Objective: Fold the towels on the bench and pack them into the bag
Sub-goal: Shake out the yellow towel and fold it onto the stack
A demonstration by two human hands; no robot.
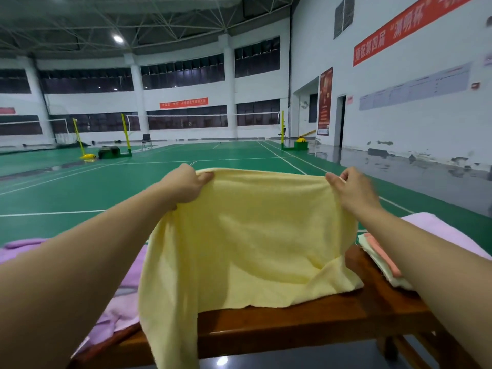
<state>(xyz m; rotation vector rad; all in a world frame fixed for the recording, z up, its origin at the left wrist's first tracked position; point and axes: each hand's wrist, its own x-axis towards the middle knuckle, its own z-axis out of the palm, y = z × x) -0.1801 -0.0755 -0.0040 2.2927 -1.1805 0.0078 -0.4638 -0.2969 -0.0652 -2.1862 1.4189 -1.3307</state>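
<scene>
Pale yellow terry towel (247, 235) being pinched at top corners by left hand (186, 186), right hand (351, 190) over brown wooden bench (306, 331); corners best being kept level, taut for fold.

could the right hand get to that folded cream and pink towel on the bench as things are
Probably not yet. The right hand is pinching a top corner of the yellow towel, as is the left hand. The folded cream and pink towel lies uncovered under the right forearm, so once freed, reach looks easy.

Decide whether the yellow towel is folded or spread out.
Spread out: left hand and right hand pinch the yellow towel by its top corners; it hangs open onto the bench.
</scene>
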